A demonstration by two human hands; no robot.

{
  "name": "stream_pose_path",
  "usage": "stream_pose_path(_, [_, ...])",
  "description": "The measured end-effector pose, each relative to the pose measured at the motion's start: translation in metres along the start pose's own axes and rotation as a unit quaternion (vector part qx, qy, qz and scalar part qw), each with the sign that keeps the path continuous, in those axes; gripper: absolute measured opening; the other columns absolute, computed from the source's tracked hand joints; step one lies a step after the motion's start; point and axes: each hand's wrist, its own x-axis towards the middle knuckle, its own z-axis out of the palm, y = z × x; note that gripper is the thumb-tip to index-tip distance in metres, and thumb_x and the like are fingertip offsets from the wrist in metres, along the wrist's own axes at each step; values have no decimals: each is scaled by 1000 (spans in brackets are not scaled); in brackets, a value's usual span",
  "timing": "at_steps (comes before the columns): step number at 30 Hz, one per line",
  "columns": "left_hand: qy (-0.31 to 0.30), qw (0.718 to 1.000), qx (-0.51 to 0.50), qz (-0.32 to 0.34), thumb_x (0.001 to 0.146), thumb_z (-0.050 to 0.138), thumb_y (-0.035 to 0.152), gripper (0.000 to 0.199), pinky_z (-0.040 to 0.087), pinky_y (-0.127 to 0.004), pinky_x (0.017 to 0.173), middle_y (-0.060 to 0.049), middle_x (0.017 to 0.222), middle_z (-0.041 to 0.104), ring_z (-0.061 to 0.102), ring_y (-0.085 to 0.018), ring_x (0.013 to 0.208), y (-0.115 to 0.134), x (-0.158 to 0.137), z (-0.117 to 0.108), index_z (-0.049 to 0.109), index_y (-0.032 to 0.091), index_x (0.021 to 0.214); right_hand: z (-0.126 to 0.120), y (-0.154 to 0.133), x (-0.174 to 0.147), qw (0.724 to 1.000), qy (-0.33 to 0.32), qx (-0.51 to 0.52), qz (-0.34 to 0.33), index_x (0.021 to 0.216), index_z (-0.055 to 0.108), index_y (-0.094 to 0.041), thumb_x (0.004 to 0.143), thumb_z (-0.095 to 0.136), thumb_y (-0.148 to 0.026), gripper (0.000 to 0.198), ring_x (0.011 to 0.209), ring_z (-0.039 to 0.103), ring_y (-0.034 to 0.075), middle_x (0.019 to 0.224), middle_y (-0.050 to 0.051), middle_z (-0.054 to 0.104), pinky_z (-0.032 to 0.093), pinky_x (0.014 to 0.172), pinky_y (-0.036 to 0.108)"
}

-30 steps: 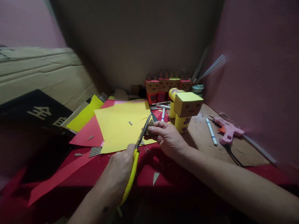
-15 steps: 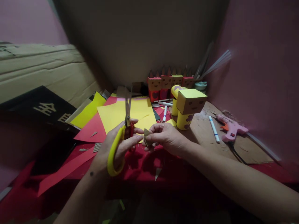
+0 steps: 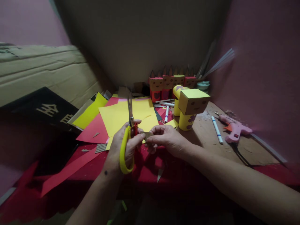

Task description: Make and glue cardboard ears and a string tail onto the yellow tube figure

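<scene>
A pair of scissors [image 3: 127, 150] with yellow and red handles hangs on my left hand [image 3: 122, 142], its blades pointing up and away from me. The thumb and fingers of that same hand also touch one edge of a small brown cardboard piece [image 3: 146, 135]. On the other edge, my right hand [image 3: 167, 139] pinches the piece between thumb and fingers. Both hands are above the red tablecloth [image 3: 145, 172], just in front of yellow paper sheets [image 3: 117, 115]. A pale pointed scrap [image 3: 160, 174] lies below the hands.
To the right stand a box-headed yellow figure [image 3: 194, 106], a marker [image 3: 217, 129] and a pink glue gun [image 3: 235, 127]. Several box-headed figures [image 3: 156, 89] line the back wall. Red paper [image 3: 91, 129], a black box [image 3: 44, 107] and large cardboard [image 3: 47, 68] occupy the left.
My left hand has shifted right with the scissors, and its thumb has closed in on the cardboard piece. The piece has turned, showing a flatter, wider outline between both hands.
</scene>
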Motion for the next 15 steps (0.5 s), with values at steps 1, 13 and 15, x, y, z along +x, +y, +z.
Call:
stream_pose_path(1, [21,999,-25,-1,63,75,24,48,45,-23,56,4,70,60,56,-10,58,-1,0,1,58,16,106,0,1,0,1000,1,6,-5,70,61,-14,68,75,-19,14,50,61,11,60,1,68,49,55,25])
stream_pose_path(13, [126,982,-138,22,61,75,19,46,43,-19,49,5,72,56,52,-7,55,-13,-1,21,57,18,103,5,6,-3,994,56,68,-61,70,62,-15,73,75,-24,17,58,63,12,63,1,68,48,60,25])
stream_pose_path(15, [133,979,-152,27,62,74,19,46,46,-19,52,5,73,56,55,-7,58,-16,-2,25,57,19,104,6,7,-3,992,70,85,-68,69,61,-15,71,76,-23,17,56,62,12,63,0,67,47,59,26])
